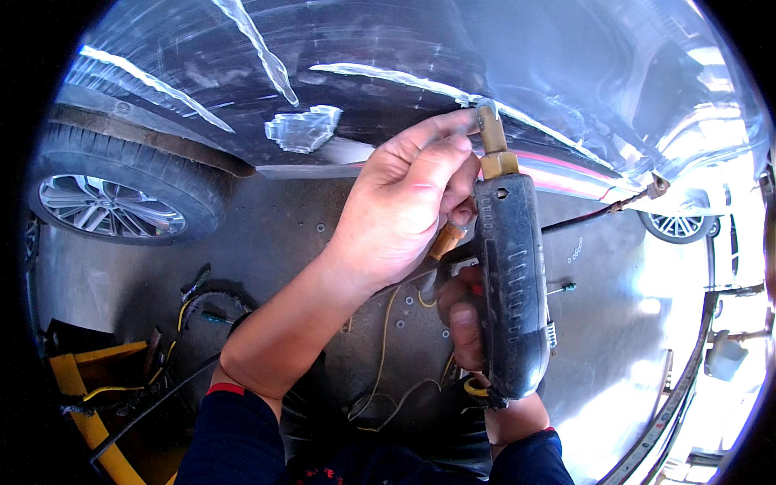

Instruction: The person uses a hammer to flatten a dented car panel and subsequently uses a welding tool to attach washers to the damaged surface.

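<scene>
- Right hand (465, 319): partly hidden behind a black power tool (513, 283), its fingers wrapped round and grasping that tool.
- Power tool: in front of the person, its brass tip (495, 144) pointing at the dark car panel (388, 109) — whether they touch, I cannot tell.
- Left hand (404, 186): just left of the power tool's front end, fingers bent, index fingertip at the brass tip; I cannot tell whether it pinches anything.
- Copper-coloured cylinder (447, 241): just left of the power tool, below the left hand's fingers.
- Car panel: beyond the power tool, scuffed, with bare shiny streaks — one running behind the brass tip.
- Dark cable (586, 220): right of the power tool, leading to a clamp (659, 186) farther right.
- Car wheel (113, 206): well apart from the power tool, to its left.
- Yellow frame (71, 388): also well left of the power tool, nearer the person.
</scene>
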`<state>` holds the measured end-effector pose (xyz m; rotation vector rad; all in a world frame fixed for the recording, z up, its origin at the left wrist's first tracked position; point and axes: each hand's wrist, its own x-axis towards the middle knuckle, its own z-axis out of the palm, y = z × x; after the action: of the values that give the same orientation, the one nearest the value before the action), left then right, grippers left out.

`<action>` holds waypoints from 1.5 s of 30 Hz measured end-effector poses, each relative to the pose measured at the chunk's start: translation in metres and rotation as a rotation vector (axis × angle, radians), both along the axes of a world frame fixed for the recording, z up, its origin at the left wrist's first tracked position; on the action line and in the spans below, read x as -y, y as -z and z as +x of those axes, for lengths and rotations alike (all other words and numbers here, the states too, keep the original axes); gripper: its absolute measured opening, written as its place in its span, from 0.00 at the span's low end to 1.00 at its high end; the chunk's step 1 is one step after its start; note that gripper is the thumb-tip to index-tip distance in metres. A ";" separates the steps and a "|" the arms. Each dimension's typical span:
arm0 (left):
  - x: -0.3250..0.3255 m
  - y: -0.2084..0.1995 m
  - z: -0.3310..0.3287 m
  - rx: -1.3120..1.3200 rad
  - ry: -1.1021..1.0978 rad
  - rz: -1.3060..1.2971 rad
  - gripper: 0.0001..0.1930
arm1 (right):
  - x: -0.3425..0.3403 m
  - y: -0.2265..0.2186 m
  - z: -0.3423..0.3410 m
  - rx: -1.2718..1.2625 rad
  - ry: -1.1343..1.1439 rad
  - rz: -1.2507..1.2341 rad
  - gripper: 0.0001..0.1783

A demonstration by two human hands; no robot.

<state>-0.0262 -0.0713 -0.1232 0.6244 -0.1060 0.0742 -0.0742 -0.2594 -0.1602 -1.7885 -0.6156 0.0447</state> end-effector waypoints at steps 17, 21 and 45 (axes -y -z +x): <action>-0.002 0.002 -0.002 0.001 0.014 -0.023 0.16 | -0.009 0.026 -0.001 -0.067 0.118 -0.007 0.08; -0.003 0.004 -0.005 -0.074 -0.026 -0.028 0.13 | -0.014 0.025 -0.003 -0.425 0.098 0.364 0.13; -0.026 0.023 -0.029 -0.296 -0.014 0.153 0.08 | 0.005 0.046 -0.033 0.192 -0.101 -0.149 0.11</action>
<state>-0.0553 -0.0454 -0.1458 0.7819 0.1804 -0.0133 -0.1069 -0.2644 -0.2061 -1.9184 -0.8588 -0.0128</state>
